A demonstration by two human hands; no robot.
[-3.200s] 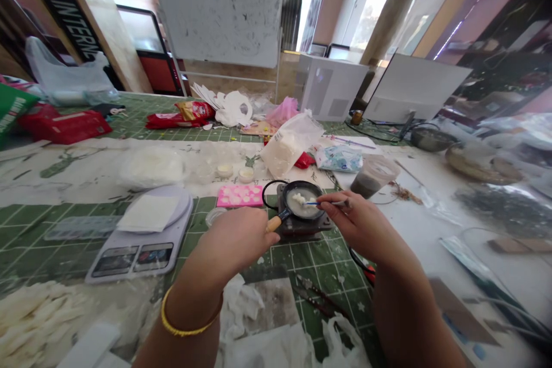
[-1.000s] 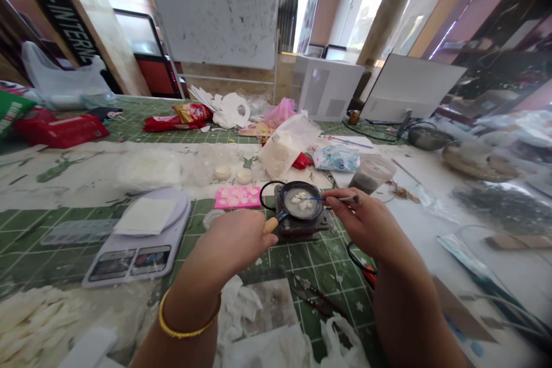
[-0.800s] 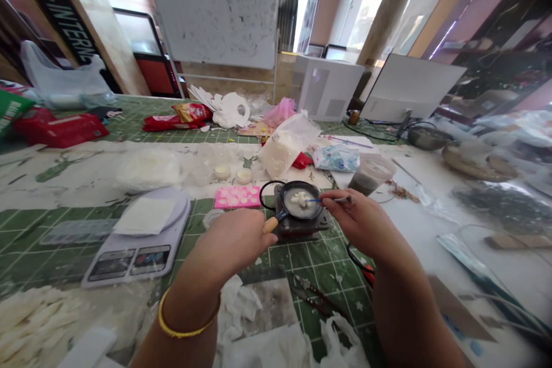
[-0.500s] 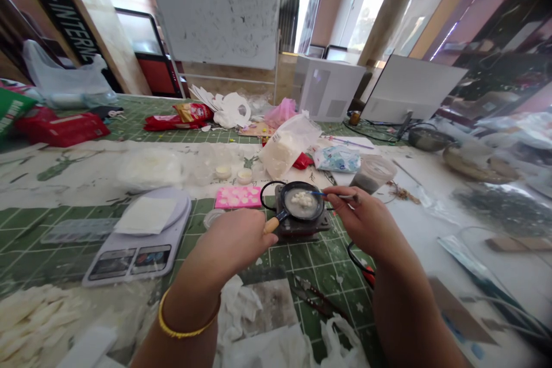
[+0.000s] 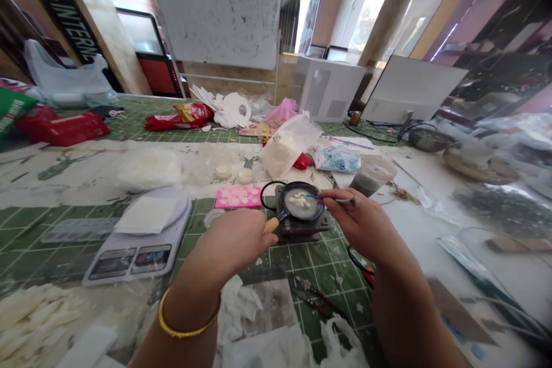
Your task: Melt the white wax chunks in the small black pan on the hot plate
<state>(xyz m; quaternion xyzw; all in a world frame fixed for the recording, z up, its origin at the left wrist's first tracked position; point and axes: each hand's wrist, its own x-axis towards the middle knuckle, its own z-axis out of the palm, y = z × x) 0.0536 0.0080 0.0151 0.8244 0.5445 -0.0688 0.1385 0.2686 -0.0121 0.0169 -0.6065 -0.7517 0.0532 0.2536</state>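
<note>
A small black pan (image 5: 302, 205) with white lumps in pale liquid sits on a dark square heater (image 5: 301, 227) at the table's middle. My left hand (image 5: 235, 240) is closed round the pan's wooden handle (image 5: 272, 223). My right hand (image 5: 360, 223) pinches a thin blue-tipped stick (image 5: 328, 199) whose tip reaches into the pan among the lumps. A gold bangle (image 5: 185, 322) circles my left wrist.
A pink mould (image 5: 238, 196) lies left of the pan, a white kitchen scale (image 5: 138, 236) further left. A bag of white flakes (image 5: 284, 146), small cups (image 5: 235, 172) and a lidded tub (image 5: 371, 175) stand behind. Scissors (image 5: 319, 294) and crumpled tissue (image 5: 241, 305) lie near me on the green cutting mat (image 5: 319, 259).
My right hand has shifted the stick's tip back and forth inside the pan, and the white lumps have moved about. My left hand has stayed on the handle.
</note>
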